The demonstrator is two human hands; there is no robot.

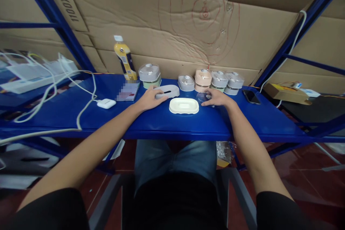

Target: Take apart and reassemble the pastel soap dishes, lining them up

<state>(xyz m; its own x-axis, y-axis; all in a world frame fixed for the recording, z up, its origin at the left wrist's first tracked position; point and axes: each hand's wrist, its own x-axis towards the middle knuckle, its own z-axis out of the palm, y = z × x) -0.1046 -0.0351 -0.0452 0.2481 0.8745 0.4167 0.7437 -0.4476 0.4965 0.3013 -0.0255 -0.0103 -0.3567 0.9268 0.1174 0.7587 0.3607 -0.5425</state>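
Observation:
At the left end of a grey oval lid (172,91) with a dark slot is my left hand (149,99), its fingers and thumb closed on the edge. My right hand (217,97) curls over a clear plastic cover (202,97), gripping it near the table; part of the cover is hidden under the fingers. Between the two hands, a cream oval tray (184,105) with a raised middle lies flat on the blue table (161,124). The grey lid sits just behind the tray's left side.
Along the back stand several lidded oval boxes: grey-green (149,74), grey (186,83), peach (203,80) and more grey ones (234,82). Left are a yellow drink bottle (125,59), a phone (131,90), a white earbud case (106,104) and cables. A dark phone (252,97) lies right.

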